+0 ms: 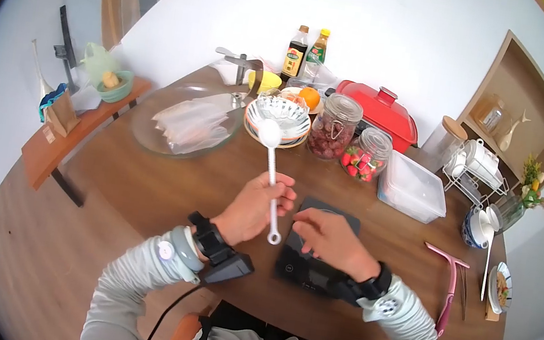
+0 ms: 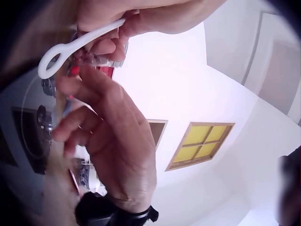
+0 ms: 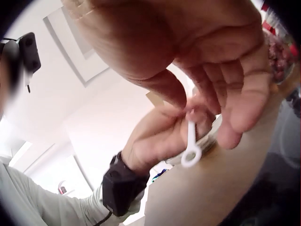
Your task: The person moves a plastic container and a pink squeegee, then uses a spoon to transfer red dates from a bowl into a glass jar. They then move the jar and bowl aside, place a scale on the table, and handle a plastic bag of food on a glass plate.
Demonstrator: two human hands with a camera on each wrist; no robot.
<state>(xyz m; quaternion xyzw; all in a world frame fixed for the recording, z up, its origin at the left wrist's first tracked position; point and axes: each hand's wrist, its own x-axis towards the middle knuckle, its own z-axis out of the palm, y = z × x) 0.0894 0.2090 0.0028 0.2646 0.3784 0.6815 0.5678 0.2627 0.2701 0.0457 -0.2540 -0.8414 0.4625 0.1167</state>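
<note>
A white long-handled spoon [image 1: 272, 170] is held by my left hand [image 1: 254, 210], its thumb and fingers around the handle. The spoon's bowl points away from me, overlapping the stacked patterned bowls [image 1: 278, 116] in the head view. Its ringed handle end [image 2: 80, 43] sticks out below the grip. My right hand [image 1: 333, 242] hovers to the right of the handle, fingers loosely bent and holding nothing. Beneath that hand lies a black flat kitchen scale [image 1: 300, 268]. In the right wrist view, the right palm [image 3: 188, 42] fills the top, with the left hand [image 3: 160, 134] behind it.
A glass plate [image 1: 148, 114] with clear plastic bags sits at the left. Behind are a jar of dark red fruit [image 1: 333, 133], a strawberry jar [image 1: 365, 157] and a red pot [image 1: 384, 116]. At the right are a plastic box [image 1: 412, 186] and a pink peeler-like tool [image 1: 451, 286].
</note>
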